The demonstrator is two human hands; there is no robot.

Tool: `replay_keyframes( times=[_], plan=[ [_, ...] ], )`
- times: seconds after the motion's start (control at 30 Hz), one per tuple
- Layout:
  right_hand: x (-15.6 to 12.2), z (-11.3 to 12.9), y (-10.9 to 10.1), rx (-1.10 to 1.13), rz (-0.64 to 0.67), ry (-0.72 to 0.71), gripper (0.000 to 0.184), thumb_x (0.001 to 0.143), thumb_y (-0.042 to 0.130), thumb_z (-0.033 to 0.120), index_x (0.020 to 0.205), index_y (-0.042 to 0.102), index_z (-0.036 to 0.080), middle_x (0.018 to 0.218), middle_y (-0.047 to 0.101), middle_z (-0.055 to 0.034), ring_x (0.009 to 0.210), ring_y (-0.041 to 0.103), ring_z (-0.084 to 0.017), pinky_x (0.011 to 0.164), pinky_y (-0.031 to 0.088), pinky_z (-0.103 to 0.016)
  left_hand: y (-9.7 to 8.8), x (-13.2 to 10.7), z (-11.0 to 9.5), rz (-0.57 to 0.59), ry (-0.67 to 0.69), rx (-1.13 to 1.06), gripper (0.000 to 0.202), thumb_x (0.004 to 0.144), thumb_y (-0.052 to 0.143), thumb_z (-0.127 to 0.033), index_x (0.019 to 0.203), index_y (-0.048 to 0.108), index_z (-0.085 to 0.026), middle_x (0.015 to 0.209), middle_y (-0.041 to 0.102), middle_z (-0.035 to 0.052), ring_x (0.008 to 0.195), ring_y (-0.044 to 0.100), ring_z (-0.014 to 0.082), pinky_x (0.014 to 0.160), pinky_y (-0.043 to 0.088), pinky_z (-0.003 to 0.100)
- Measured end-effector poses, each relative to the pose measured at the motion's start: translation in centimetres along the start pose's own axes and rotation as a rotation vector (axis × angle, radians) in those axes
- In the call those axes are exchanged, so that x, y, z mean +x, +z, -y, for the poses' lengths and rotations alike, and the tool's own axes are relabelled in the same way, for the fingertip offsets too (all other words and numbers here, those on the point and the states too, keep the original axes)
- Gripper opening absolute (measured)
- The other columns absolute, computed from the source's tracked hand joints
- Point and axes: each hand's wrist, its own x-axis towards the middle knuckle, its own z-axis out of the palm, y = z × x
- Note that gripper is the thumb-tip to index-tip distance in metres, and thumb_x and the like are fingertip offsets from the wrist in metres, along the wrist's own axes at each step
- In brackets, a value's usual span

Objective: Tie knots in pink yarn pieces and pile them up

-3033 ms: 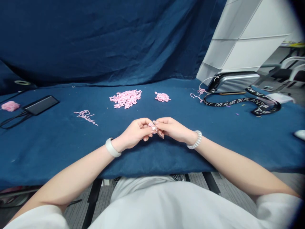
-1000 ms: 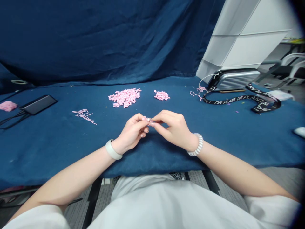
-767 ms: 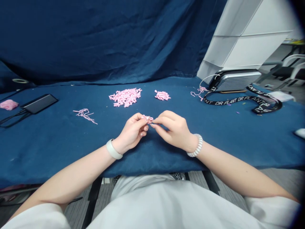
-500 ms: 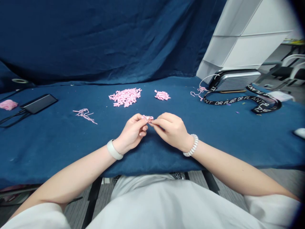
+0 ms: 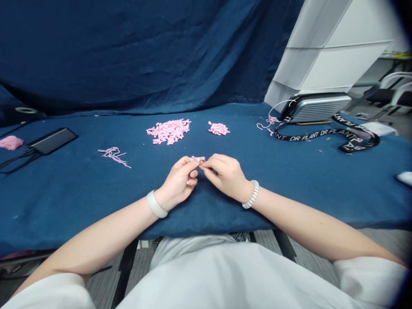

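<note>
Pinching a small pink piece (image 5: 198, 159), your left hand (image 5: 180, 179) sits nearer you than the large pink pile (image 5: 169, 131); your right hand (image 5: 227, 175) bunches its fingertips at the piece, grip unclear.

sm pink yarn pc (image 5: 201, 158) | partly hid | ~horiz | in L hand (image 5: 179, 180), R hand (image 5: 228, 175) adj.

1. Before me, a blue-covered table (image 5: 80, 189).
2. To my left — pink bundle (image 5: 11, 142), dark flat device (image 5: 53, 140), loose pink strands (image 5: 114, 156).
3. Ahead: large pink heap (image 5: 169, 131), smaller heap (image 5: 219, 128) near.
4. To my right — pink tangle (image 5: 272, 120), lettered black lanyard (image 5: 309, 135), silver ridged case (image 5: 322, 109).
</note>
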Motion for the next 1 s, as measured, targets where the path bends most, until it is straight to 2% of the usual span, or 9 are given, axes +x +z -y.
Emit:
replay_keyframes(
  times=[0.17,0.27,0.33,0.4,0.5,0.57,0.67,0.77,1.0],
  plan=[
    [-0.3,0.1,0.5,0.029,0.081,-0.028,0.018,0.082,0.046,0.021,0.081,0.063,0.015,0.082,0.061,-0.0003,0.079,0.053,-0.001,0.076,0.042,-0.013,0.4,-0.6,-0.1,0.08,0.037,0.038,0.022,0.069,0.068,-0.015,0.07,0.046,-0.012,0.072,0.058,-0.0016,0.041,0.037,-0.003,0.031,0.021,0.007],
    [-0.1,0.5,-0.4,0.123,0.134,0.017,0.019,0.082,0.046,0.022,0.08,0.063,0.014,0.079,0.06,-0.0011,0.077,0.052,-0.001,0.075,0.041,-0.013,0.4,-0.7,-0.2,0.129,0.125,0.09,0.026,0.071,0.067,-0.017,0.066,0.042,-0.013,0.068,0.057,-0.0018,0.04,0.036,-0.0017,0.032,0.022,0.008],
    [0.3,0.7,-1.5,0.243,0.153,0.134,0.021,0.081,0.048,0.025,0.072,0.06,0.011,0.073,0.058,-0.0012,0.07,0.05,0.001,0.071,0.04,-0.012,0.2,-0.5,-0.3,0.136,0.17,0.12,0.027,0.072,0.067,-0.017,0.066,0.041,-0.013,0.07,0.059,-0.0013,0.041,0.038,-0.0012,0.033,0.023,0.009],
    [0.9,0.8,-2.5,0.376,0.153,0.325,0.029,0.081,0.049,0.033,0.067,0.056,0.008,0.068,0.055,-0.0014,0.064,0.046,0.002,0.065,0.038,-0.011,-0.1,-0.2,-0.3,0.133,0.189,0.142,0.026,0.073,0.067,-0.017,0.067,0.041,-0.013,0.071,0.059,-0.0011,0.042,0.039,-0.0008,0.034,0.024,0.009],
    [1.7,0.7,-3.1,0.582,0.195,0.614,0.041,0.08,0.047,0.048,0.074,0.052,0.008,0.069,0.053,-0.001,0.06,0.043,0.003,0.059,0.036,-0.009,-0.2,0.0,-0.2,0.138,0.179,0.169,0.025,0.074,0.066,-0.018,0.068,0.042,-0.013,0.071,0.06,-0.0008,0.042,0.039,-0.0001,0.035,0.025,0.01],
    [2.0,0.6,-3.0,0.687,0.25,0.721,0.045,0.078,0.047,0.054,0.081,0.052,0.009,0.072,0.053,-0.0009,0.06,0.043,0.003,0.057,0.037,-0.009,-0.2,0.0,-0.2,0.149,0.16,0.183,0.026,0.074,0.066,-0.019,0.067,0.041,-0.013,0.071,0.06,-0.0007,0.043,0.04,0.0003,0.035,0.025,0.011],
    [2.2,0.5,-2.6,0.75,0.346,0.773,0.048,0.076,0.048,0.056,0.087,0.053,0.009,0.076,0.054,-0.0014,0.061,0.044,0.003,0.057,0.038,-0.008,-0.2,-0.1,-0.1,0.174,0.137,0.196,0.026,0.073,0.067,-0.02,0.067,0.042,-0.013,0.068,0.059,-0.0014,0.042,0.041,0.001,0.036,0.025,0.012],
    [2.2,0.4,-2.5,0.783,0.414,0.809,0.05,0.075,0.049,0.057,0.084,0.054,0.008,0.072,0.054,-0.0016,0.059,0.045,0.003,0.057,0.039,-0.008,-0.3,-0.1,0.0,0.187,0.128,0.21,0.025,0.072,0.067,-0.02,0.068,0.043,-0.013,0.067,0.058,-0.0018,0.042,0.041,0.0013,0.036,0.026,0.012],
    [2.2,0.5,-2.5,0.873,0.383,0.844,0.046,0.072,0.055,0.053,0.077,0.051,0.008,0.069,0.054,-0.0011,0.056,0.047,0.003,0.054,0.04,-0.009,-0.4,0.1,0.1,0.198,0.096,0.224,0.022,0.072,0.069,-0.02,0.071,0.048,-0.012,0.064,0.058,-0.0018,0.041,0.041,0.0009,0.035,0.027,0.011]
  ],
)
